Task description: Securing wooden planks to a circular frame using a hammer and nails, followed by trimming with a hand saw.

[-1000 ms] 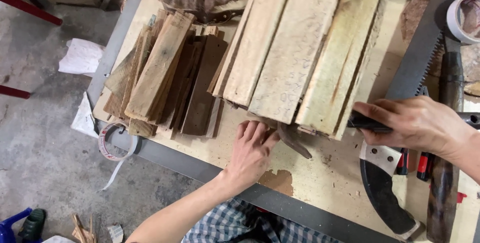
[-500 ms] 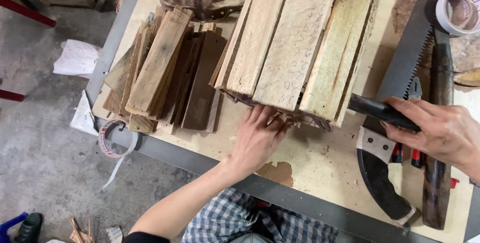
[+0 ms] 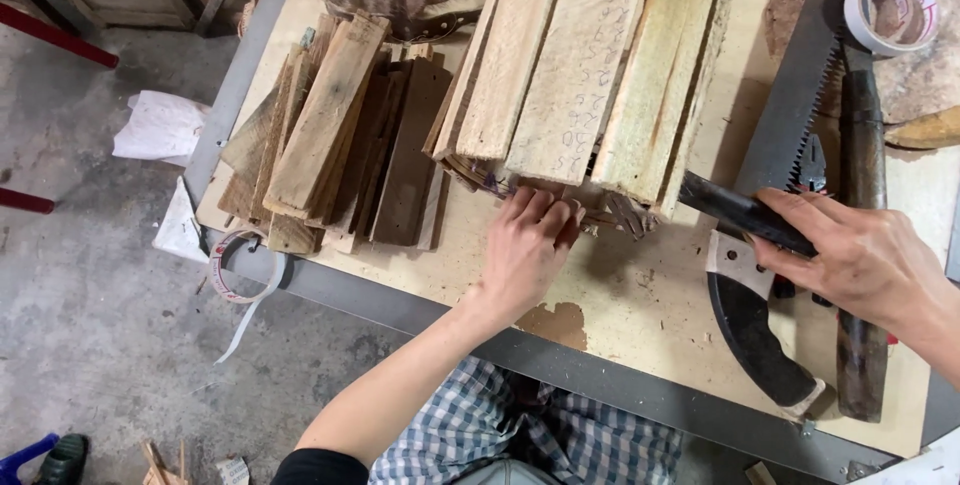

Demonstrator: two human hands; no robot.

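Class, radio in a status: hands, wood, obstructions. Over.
Left hand under pale plank stack. Right hand gripping dark tool handle. Handsaw lies beside the stack.

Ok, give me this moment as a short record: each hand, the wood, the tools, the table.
left hand: fingers at the near end of the pale planks, under their edge
right hand: closed on a dark tool whose tip reaches toward the planks
dark boards: smaller stack, left of the planks
saw: flat on the table, teeth to the right
curved saw: by the near edge, under the right hand
tape roll: far right corner
table: light top, bare patch between the hands
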